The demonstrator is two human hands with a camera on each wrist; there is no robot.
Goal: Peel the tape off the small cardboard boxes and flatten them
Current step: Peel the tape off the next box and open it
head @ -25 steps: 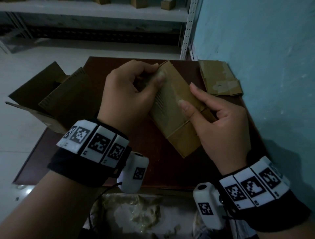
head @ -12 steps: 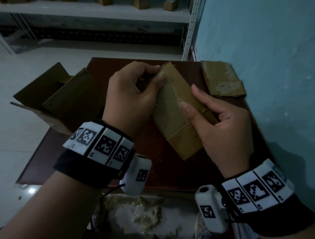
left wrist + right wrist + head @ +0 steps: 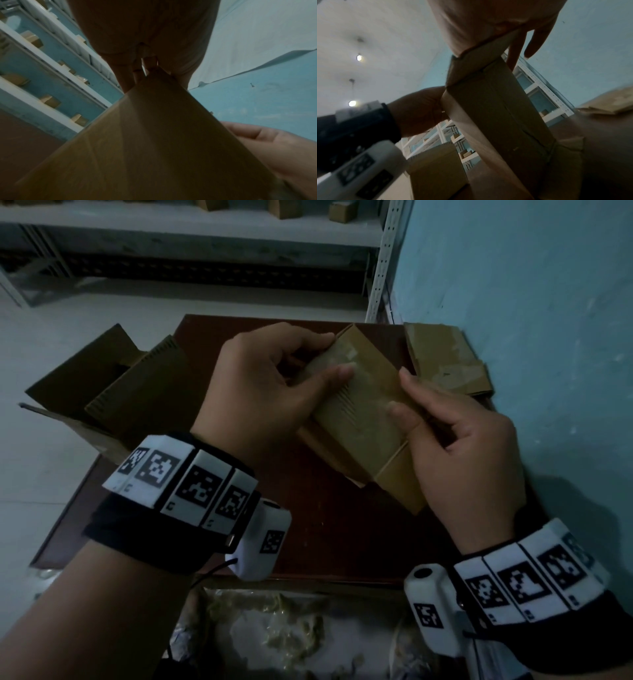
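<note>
A small brown cardboard box [image 3: 363,419] is held above the dark brown table [image 3: 325,535], tilted, with a strip of clear tape [image 3: 349,356] near its far end. My left hand [image 3: 274,392] grips the box's far left side, thumb on its top face and fingers curled over the far edge. My right hand [image 3: 455,440] holds the near right side, thumb pressing on the top face and fingers under it. In the right wrist view the box [image 3: 489,111] fills the middle, with the left hand [image 3: 419,111] at its left edge. The left wrist view shows the box's underside [image 3: 145,142].
A flattened box [image 3: 445,361] lies at the table's far right by the blue wall [image 3: 534,302]. A large open carton [image 3: 102,392] stands at the table's left. Crumpled peeled tape [image 3: 274,628] lies in a bin below the near edge. White shelving [image 3: 205,220] with small boxes runs along the back.
My left thumb has slid from the box's far corner down onto its top face. The box has tilted slightly, showing tape at its far end. The right hand keeps its hold.
</note>
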